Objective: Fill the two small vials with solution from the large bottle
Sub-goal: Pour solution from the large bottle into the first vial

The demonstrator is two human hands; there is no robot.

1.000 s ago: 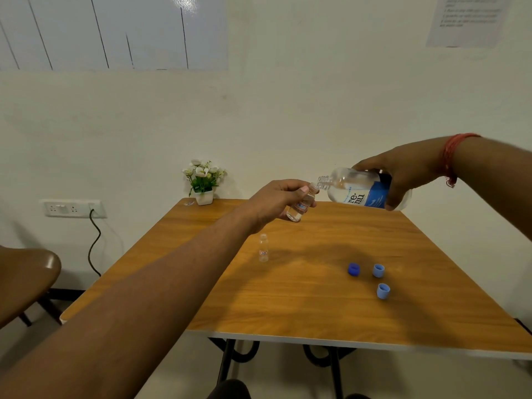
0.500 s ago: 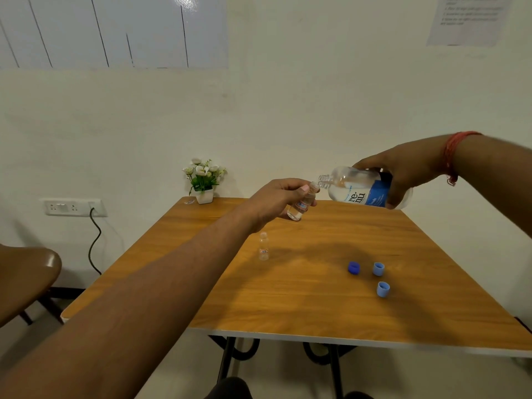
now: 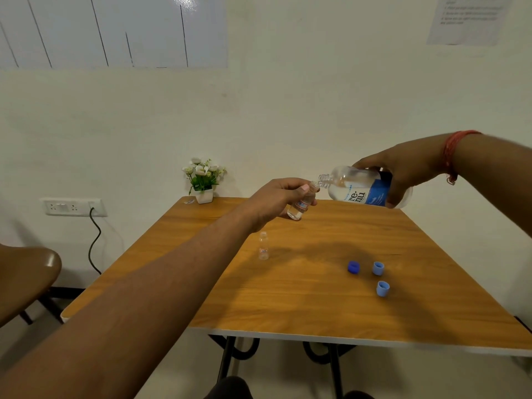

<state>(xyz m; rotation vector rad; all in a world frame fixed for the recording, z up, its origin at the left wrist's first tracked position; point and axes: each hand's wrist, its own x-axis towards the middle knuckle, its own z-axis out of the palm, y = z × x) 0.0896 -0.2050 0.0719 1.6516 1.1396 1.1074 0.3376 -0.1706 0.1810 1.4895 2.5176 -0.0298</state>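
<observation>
Two hands work above the wooden table (image 3: pixel 288 306). The left hand (image 3: pixel 276 198) has its fingers curled round a small vial (image 3: pixel 302 204), held tilted in the air. The right hand (image 3: pixel 408 174) grips the large bottle (image 3: pixel 357 187) (blue label, cap off), tipped nearly level with its neck just beside the vial's mouth. A second vial (image 3: pixel 263 245) stands upright on the table. Three blue caps (image 3: pixel 374 276) lie well apart from it, to the right.
</observation>
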